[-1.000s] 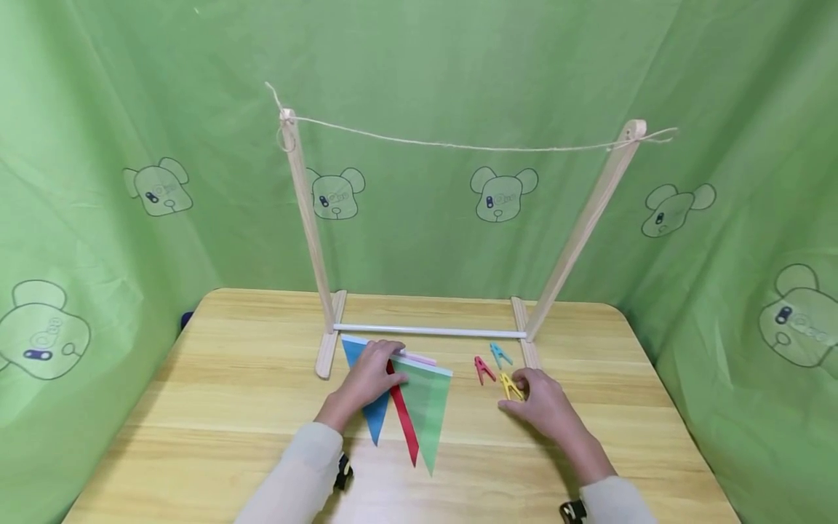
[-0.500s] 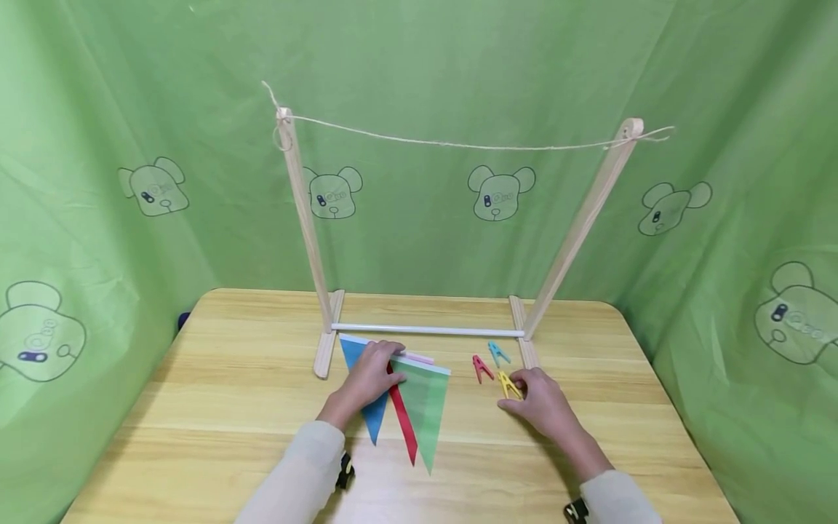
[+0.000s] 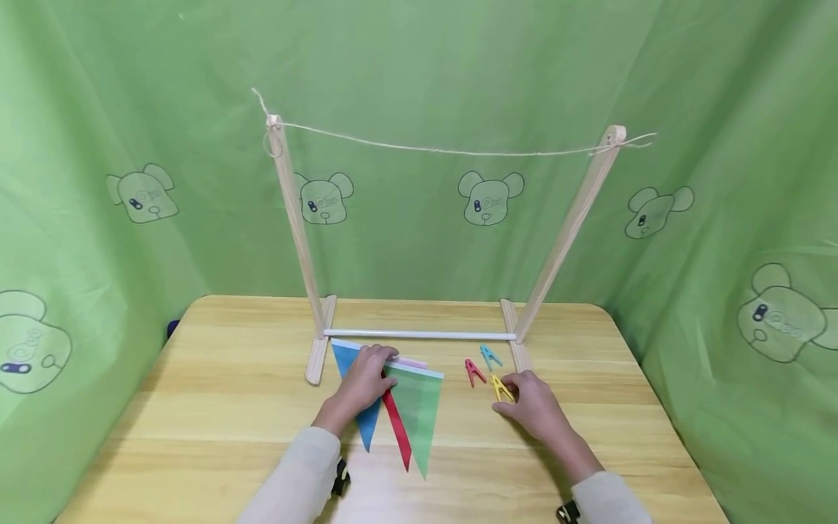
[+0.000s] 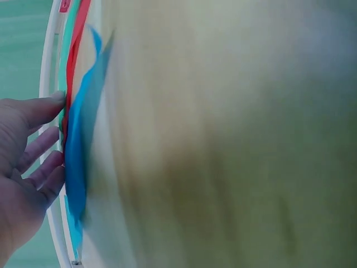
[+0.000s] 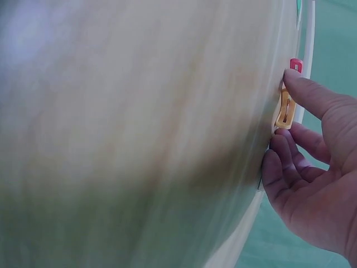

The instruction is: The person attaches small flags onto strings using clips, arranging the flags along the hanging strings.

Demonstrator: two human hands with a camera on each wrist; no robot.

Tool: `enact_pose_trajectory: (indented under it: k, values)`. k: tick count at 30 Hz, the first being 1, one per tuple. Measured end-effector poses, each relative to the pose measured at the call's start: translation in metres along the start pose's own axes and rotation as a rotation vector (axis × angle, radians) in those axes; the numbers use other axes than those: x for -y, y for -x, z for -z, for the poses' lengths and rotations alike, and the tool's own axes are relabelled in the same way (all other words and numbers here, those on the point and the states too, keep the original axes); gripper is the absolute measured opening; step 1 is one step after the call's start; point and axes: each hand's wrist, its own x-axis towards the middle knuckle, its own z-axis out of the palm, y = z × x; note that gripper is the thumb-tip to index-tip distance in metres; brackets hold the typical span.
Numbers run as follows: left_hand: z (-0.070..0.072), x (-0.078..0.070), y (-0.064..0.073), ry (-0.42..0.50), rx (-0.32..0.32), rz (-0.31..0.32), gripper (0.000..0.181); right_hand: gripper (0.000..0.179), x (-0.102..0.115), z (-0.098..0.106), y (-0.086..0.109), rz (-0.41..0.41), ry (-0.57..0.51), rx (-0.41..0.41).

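On the table, my left hand [image 3: 363, 378] rests on triangular pennants with white top edges. A blue pennant [image 3: 347, 356] lies at its left, a red pennant [image 3: 398, 429] under its fingers, a green pennant [image 3: 419, 407] at its right. In the left wrist view its thumb and fingertips touch the cloth. My right hand [image 3: 533, 404] lies around a yellow clothespin [image 3: 500, 389], with the thumb at one side and the fingers at the other. The clothespin still lies on the table. Beside it lie a red clothespin [image 3: 474, 372] and a blue clothespin [image 3: 491, 356].
Behind the hands stands a wooden frame with a left post [image 3: 294, 218] and right post [image 3: 569, 225]. A string [image 3: 432, 151] sags between their tops, and a white rod [image 3: 419, 334] joins the feet. Behind the pennants lies a pink strip [image 3: 412, 362]. Green curtains [image 3: 406, 262] surround the table.
The head view has shifted slightly. Both hands, the pennants and the clothespins keep their places on the table.
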Motion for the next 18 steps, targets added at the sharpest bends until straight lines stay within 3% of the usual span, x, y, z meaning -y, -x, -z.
enact_pose_trajectory:
  k: [6, 18]
  values:
    - [0.002, 0.0006, -0.0001, 0.002, 0.031, 0.006, 0.043, 0.051, 0.0004, -0.0012, 0.0012, 0.0, -0.002, -0.006]
    - [-0.0044, 0.0031, -0.0027, -0.016, -0.028, -0.004, 0.033, 0.046, 0.0036, 0.0008, 0.003, 0.012, 0.027, -0.014]
